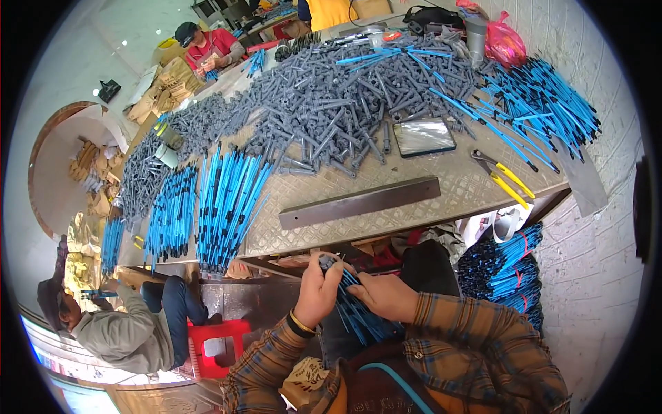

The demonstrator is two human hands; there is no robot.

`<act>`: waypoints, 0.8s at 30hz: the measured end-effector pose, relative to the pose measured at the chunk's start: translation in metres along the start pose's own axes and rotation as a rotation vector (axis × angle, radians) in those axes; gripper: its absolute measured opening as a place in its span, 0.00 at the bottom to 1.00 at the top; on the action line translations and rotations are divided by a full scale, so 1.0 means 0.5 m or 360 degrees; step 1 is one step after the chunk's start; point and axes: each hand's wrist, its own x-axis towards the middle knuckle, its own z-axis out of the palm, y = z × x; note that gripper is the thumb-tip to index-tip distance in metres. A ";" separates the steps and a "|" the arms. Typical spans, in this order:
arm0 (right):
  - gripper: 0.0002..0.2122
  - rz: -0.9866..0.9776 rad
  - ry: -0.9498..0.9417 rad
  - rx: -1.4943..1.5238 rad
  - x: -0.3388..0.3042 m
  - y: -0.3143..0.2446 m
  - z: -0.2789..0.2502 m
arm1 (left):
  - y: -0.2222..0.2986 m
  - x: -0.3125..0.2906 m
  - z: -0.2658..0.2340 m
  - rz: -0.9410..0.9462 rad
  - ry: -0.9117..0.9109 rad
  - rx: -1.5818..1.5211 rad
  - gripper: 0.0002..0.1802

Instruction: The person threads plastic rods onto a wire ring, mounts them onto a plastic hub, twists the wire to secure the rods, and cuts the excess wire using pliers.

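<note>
Just in front of the table edge, my left hand [317, 288] is closed, its thumb and fingers pinching a small grey plastic part [327, 261]. Close beside it, my right hand [383, 297] is closed around thin blue rods [353, 319] with black ends, which fan down toward my lap. The fingers partly hide where the rods and the grey part come together. On the table lies a heap of grey plastic anchor-like sleeves [310, 114]. Rows of blue rods with black fittings [231, 200] rest along the front left edge.
Nearest me on the table lie a dark metal bar [360, 202], yellow-handled pliers [507, 178] and a flat reflective tablet-like object [424, 136]. More blue rods [545, 103] pile at right; tied bundles [514, 276] stand below. One person [131, 324] sits left, another [207, 48] behind.
</note>
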 end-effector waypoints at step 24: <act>0.10 -0.0449 -0.0184 -0.0031 0.064 -0.008 0.002 | -0.019 -0.005 -0.045 -0.0076 -0.0011 -0.0837 0.14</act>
